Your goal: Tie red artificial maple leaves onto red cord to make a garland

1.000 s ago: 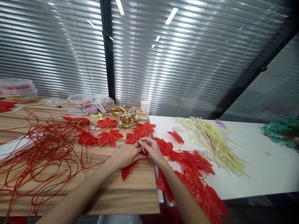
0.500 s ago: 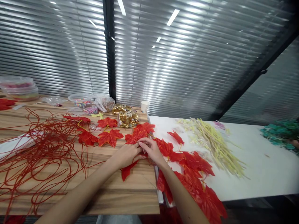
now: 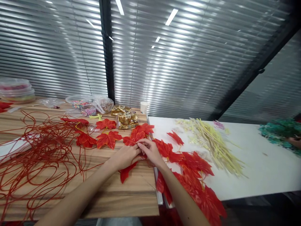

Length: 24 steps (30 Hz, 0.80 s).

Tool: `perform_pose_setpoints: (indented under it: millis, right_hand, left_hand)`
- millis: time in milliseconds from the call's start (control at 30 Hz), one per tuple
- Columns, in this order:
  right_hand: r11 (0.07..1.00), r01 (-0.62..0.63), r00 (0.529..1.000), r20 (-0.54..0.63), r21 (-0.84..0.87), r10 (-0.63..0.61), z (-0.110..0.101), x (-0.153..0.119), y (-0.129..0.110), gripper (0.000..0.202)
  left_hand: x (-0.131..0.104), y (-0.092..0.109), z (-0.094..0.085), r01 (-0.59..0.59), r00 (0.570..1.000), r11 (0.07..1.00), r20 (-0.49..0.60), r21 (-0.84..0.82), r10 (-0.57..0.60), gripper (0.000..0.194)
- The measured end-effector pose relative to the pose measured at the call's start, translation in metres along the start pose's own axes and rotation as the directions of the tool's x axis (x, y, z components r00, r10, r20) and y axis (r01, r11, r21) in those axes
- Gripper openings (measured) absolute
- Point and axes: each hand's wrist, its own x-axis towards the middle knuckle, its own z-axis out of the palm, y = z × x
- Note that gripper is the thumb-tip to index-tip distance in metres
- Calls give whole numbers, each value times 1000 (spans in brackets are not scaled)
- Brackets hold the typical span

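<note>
My left hand (image 3: 125,156) and my right hand (image 3: 151,152) meet over the wooden table near its right edge, fingers closed together on something small and hidden, among red maple leaves. Red cord shows just under the fingertips. One leaf (image 3: 127,172) hangs below my left hand, and another (image 3: 134,137) lies just above the fingers. From my right hand a garland of red leaves (image 3: 192,185) runs down to the right, beneath my right forearm. A large tangle of red cord (image 3: 44,150) lies left of my left forearm.
Gold packets (image 3: 127,121), a paper cup (image 3: 144,107) and tubs of small beads (image 3: 88,110) stand at the back. Yellow stems (image 3: 216,147) lie on the white table (image 3: 263,169). At the far right, a person's hand (image 3: 295,142) is beside green foliage (image 3: 279,135).
The whole view has shifted slightly, so things appear a little further left. Both hands keep nearly the same closed pose together. The hand at the far right shows more.
</note>
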Motion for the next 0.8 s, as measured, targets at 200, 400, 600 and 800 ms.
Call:
perform_pose_setpoints:
  millis: [200, 400, 600, 800]
  right_hand:
    - [1000, 2, 1000, -5, -20, -2, 0, -1, -3, 21]
    - [1000, -1, 1000, -11, -4, 1, 1, -1, -4, 19]
    - [1000, 4, 1000, -18, -21, -5, 1, -1, -5, 19]
    - [1000, 24, 1000, -12, -19, -24, 1, -2, -8, 16]
  left_hand:
    - [0, -1, 0, -7, 1000, 1000, -2, -15, 7, 32]
    - [0, -1, -1, -13, 1000, 1000, -1, -22, 13, 32]
    - [0, -1, -1, -19, 1000, 998, -15, -66, 18, 31]
    - [1, 0, -2, 0, 1000, 998, 15, -63, 1, 31]
